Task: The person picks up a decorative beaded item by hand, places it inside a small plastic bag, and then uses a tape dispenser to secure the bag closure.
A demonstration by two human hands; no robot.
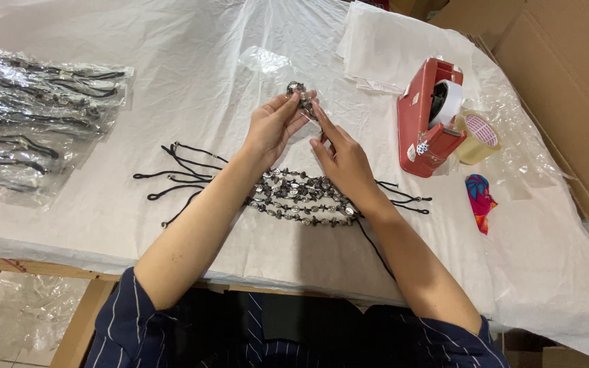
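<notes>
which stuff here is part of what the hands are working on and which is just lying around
In hand:
left hand
right hand
beaded piece
clear bag
bead strings

Lying about:
tape dispenser
tape roll
bagged strings
paper stack
colourful scrap

The beaded strand [301,95] pinched between the left hand [273,126] and right hand [343,160] has glossy dark and silvery beads. The strands on the table [301,197] shine alike, on matt black cords. Crinkled glossy plastic sheet [192,68] covers the table. The tape dispenser [425,119] is smooth red plastic. The boxes [567,61] are matt brown cardboard.
</notes>
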